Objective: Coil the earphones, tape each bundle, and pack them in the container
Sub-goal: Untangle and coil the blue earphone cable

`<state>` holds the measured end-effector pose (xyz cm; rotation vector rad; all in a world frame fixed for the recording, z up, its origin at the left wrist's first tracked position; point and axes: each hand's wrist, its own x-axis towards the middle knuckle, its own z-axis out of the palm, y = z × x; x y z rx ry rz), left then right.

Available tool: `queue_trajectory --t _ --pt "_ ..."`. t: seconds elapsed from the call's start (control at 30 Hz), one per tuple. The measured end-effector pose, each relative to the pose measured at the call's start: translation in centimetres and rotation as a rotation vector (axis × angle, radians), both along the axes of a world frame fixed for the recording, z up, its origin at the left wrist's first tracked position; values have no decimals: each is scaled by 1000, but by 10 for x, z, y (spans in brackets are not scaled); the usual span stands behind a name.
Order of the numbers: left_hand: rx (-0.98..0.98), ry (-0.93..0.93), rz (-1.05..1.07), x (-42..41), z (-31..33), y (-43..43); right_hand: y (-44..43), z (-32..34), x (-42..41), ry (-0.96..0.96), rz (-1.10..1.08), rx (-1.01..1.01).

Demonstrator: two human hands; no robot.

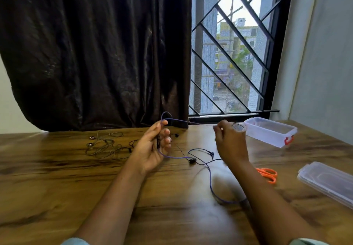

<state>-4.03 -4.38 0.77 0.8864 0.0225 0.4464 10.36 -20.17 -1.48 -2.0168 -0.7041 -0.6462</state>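
Observation:
My left hand point(152, 149) is raised palm-up over the wooden table point(57, 178) and grips the purple earphones' cable point(210, 183), with a loop standing above its fingers. From that loop the cable runs right toward my right hand point(229, 141), whose curled fingers seem to pinch it. The rest trails over the table and under my right forearm, with a black earbud point(192, 160) lying between my hands. A tangle of dark earphones point(105, 147) lies to the left. A clear tape roll point(238, 127) sits behind my right hand. The open clear container point(271, 132) stands at the back right.
The container's clear lid point(328, 181) lies near the right edge of the table. Orange scissors point(268, 174) lie beside my right forearm. A dark curtain point(95, 54) and a barred window point(229, 54) stand behind the table.

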Motion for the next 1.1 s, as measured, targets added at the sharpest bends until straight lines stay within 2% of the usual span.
queue_trajectory --t 0.07,0.13,0.2,0.27,0.3,0.4,0.43,0.6,0.77,0.87,0.93,1.03,1.1 --pt "-2 -65 75 3 1 -4 5 -2 -1 53 65 30" --pt "27 -90 91 5 0 -10 11 -3 -8 109 286 37" --pt "25 -105 74 8 -1 -15 17 -9 -17 90 429 -149" --pt "1 -127 85 11 -1 -18 20 -11 -29 -9 427 -353" --pt "-4 -139 117 12 0 -19 22 -11 -34 2 465 -343" --pt "-52 -140 294 16 2 -18 24 -3 -44 328 777 -25" --pt "-84 -115 372 17 1 -16 24 -2 -43 391 827 23" --pt "-77 213 804 22 -8 9 16 5 -28 282 673 -121" --pt "-126 258 899 14 -6 24 -5 15 -7 162 507 -212" --pt "-128 397 859 0 -10 41 -26 15 9 86 280 -275" --pt "52 618 758 -7 -14 47 -40 15 14 24 124 -190" --pt "556 942 490 -8 -16 35 -42 16 12 -129 -37 -87" --pt "818 1072 285 -6 -14 18 -37 16 8 -213 -41 -49"
